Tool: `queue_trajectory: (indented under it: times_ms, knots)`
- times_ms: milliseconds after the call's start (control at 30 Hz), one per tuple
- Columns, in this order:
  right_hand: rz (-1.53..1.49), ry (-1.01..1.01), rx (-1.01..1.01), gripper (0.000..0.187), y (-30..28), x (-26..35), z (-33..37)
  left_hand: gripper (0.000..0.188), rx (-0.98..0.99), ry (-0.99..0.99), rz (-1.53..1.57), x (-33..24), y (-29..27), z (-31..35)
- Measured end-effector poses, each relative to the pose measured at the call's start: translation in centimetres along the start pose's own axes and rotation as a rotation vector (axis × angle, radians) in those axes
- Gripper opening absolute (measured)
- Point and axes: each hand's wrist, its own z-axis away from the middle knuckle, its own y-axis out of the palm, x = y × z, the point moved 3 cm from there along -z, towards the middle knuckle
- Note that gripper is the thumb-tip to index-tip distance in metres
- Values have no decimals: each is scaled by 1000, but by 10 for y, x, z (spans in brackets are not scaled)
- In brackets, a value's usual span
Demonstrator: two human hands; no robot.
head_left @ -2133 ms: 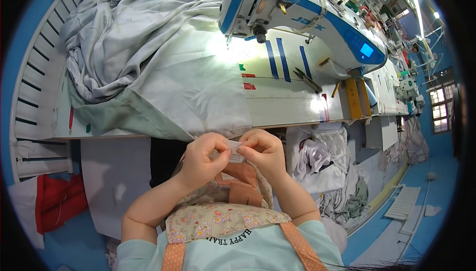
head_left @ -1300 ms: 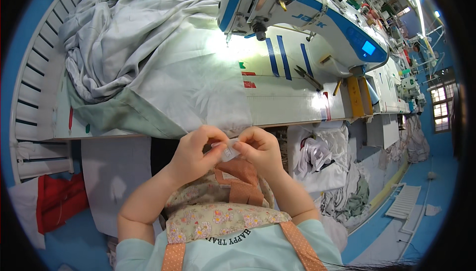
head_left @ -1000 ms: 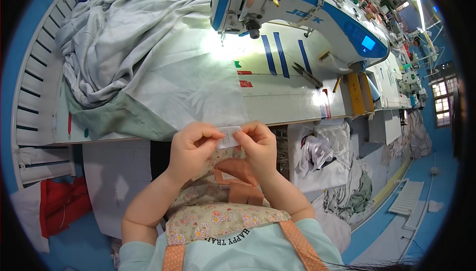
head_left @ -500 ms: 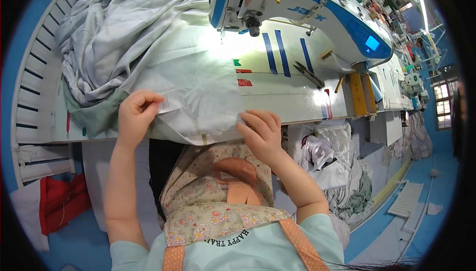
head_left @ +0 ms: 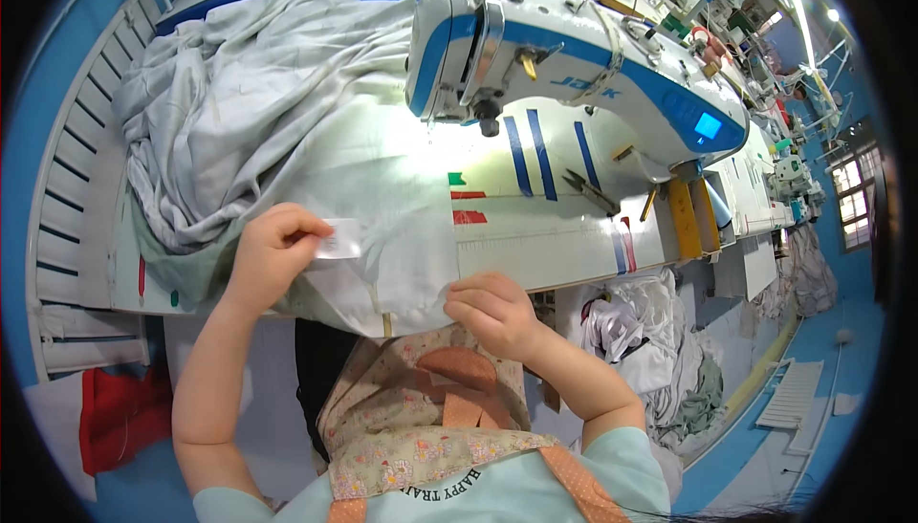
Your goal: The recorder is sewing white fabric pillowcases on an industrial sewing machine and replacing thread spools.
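My left hand (head_left: 277, 253) is closed in a pinch on a small white fabric label (head_left: 339, 239), held just over the cloth. Pale grey-white fabric (head_left: 397, 227) lies spread under it, its near edge hanging slightly over the table front. At that cloth's right near corner, my right hand (head_left: 492, 313) has its fingers curled together on the edge; the thumb is hidden. Beyond my hands stands a white and blue sewing machine (head_left: 564, 54), its lamp lighting the cloth near the needle area. The bulk of the fabric is heaped in folds (head_left: 229, 93) at the left.
Thread snips (head_left: 591, 193) lie on the white table (head_left: 535, 241) to the right, near blue tape strips (head_left: 542, 155) and a yellow holder (head_left: 684, 217). A slatted white rack (head_left: 72, 179) borders the left. Piled cloth (head_left: 660, 332) sits below the table at right.
My left hand has moved slightly right with the label, which now lies flatter and shows more. My right hand's fingers have drawn together at the cloth edge. The view has shifted, placing the table lower.
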Motion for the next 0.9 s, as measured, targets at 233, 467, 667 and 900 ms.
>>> queue_trajectory:
  times_ms: [233, 467, 667, 900]
  knots:
    - [-24, -8, 23, 20, -1, 2, -1, 15, 150, 16, -4, -31, 65, -79]
    - [-72, 23, 23, 22, 2, -3, 1, 11, 85, 79, -193, -10, 79, -120]
    - [-97, 51, 3, 22, 1, -5, -1, 8, 81, 54, -244, -12, 80, -125]
    - [-75, 50, 37, 21, 2, -3, -3, 9, 25, 167, -289, -2, 82, -124]
